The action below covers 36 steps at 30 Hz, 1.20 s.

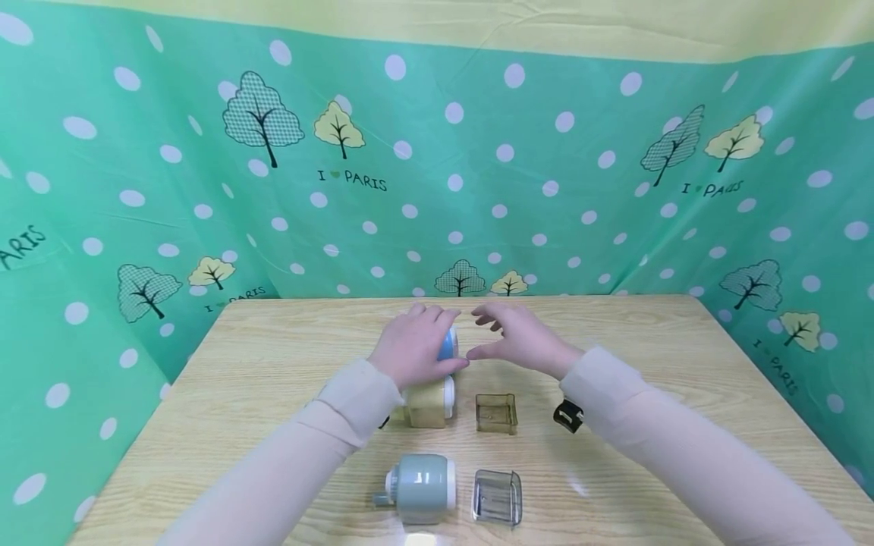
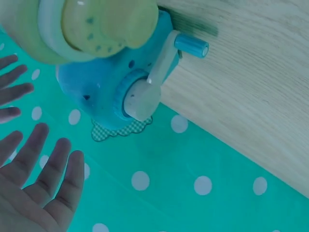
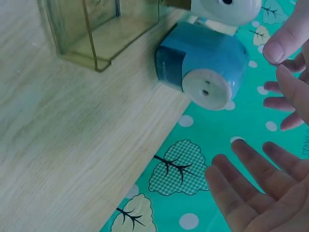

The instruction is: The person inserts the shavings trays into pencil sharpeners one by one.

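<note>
Both hands hover over the far half of the table, fingers spread and lightly bent, holding nothing. My left hand [image 1: 419, 345] overlaps a blue crank pencil sharpener [image 1: 447, 345] in the head view and hides most of it. Facing it from the right is my right hand [image 1: 522, 339], palm turned inward. The blue sharpener's crank [image 2: 161, 63] shows in the left wrist view; its white round end [image 3: 207, 89] shows in the right wrist view. Just nearer stands a yellow pencil sharpener [image 1: 429, 406], partly behind the left wrist.
A transparent amber shavings drawer [image 1: 496, 413] lies right of the yellow sharpener. Nearest the person are a grey-green pencil sharpener [image 1: 423, 485] and its clear grey drawer [image 1: 497, 497]. A green dotted curtain [image 1: 478, 212] hangs along the wooden table's [image 1: 273, 341] far edge.
</note>
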{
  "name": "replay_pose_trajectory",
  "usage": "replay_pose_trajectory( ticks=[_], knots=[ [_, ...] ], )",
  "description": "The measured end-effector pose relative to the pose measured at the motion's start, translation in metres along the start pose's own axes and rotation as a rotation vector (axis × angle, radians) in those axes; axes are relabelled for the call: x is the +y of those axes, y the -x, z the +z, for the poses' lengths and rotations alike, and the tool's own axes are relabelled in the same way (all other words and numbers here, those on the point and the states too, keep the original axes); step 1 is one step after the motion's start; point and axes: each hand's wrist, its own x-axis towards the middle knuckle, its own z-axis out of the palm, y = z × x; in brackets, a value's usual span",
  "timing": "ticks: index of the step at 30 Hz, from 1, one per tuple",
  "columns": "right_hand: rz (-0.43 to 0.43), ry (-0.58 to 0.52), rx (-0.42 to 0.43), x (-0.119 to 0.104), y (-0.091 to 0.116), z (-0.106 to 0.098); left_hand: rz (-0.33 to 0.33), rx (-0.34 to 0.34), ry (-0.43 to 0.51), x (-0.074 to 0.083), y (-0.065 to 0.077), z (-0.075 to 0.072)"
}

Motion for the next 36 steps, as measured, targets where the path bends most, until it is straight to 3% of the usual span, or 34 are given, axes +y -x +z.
replay_pose_trajectory(
  ticks=[9,21,36],
  knots=[
    [-0.033,0.014,0.024,-0.006,0.025,0.0,0.095,0.095,-0.006,0.006,0.012,0.002],
    [0.033,0.012,0.003,0.006,0.048,0.016,0.064,0.083,0.083,0.009,0.033,0.012],
    [0.103,0.068,0.016,0.023,0.068,0.032,0.015,0.042,0.109,0.006,0.048,0.025]
  ],
)
